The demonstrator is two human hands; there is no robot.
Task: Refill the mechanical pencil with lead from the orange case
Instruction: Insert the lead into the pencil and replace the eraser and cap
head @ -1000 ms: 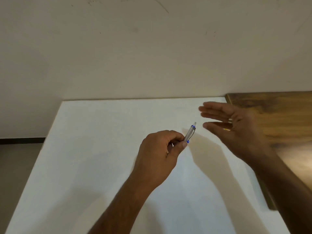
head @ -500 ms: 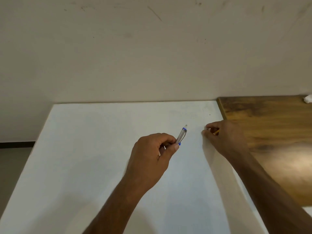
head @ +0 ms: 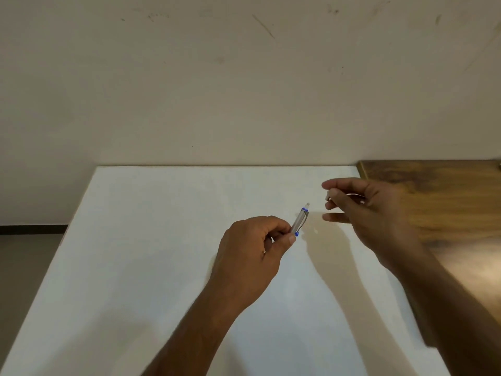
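My left hand (head: 249, 256) grips the mechanical pencil (head: 300, 219), a silver barrel with blue bands, its top end tilted up and to the right. My right hand (head: 374, 213) hovers above the white table (head: 162, 240) just right of that end. Its thumb and forefinger pinch a small grey cap-like piece (head: 328, 196), a short gap from the pencil's tip. A tiny pale speck (head: 315, 231) lies on the table under the gap. No orange case is in view.
A brown wooden surface (head: 447, 199) adjoins the white table on the right. A plain beige wall (head: 244, 90) rises behind the table's far edge. Floor (head: 24, 256) shows at the far left.
Half a second ago my right hand was down on the table by its right edge, touching something orange. It has since lifted with a small grey piece pinched. My left hand kept hold of the pencil.
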